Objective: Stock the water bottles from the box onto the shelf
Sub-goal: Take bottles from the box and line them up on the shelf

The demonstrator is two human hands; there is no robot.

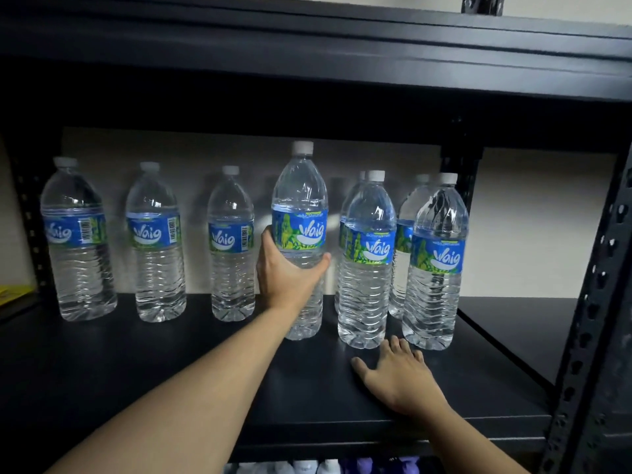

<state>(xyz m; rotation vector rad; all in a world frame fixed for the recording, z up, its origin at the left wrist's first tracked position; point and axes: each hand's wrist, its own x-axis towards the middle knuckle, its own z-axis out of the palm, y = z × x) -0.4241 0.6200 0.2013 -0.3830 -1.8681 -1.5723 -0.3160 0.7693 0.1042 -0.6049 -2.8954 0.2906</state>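
Note:
My left hand (285, 268) grips a clear water bottle (301, 200) with a blue and green label around its middle, holding it upright near the centre of the black shelf (171, 364). My right hand (396, 374) lies flat and open on the shelf board, just in front of two bottles (367, 265) at the right. Three more bottles (155, 244) stand in a row at the back left. Other bottles stand behind the right pair, partly hidden. The box is out of view.
The upper shelf board (307, 46) hangs low over the bottle caps. A perforated black upright (588, 302) stands at the right front. White and purple caps (328, 466) show on the level below. Something yellow (13, 294) lies at the far left.

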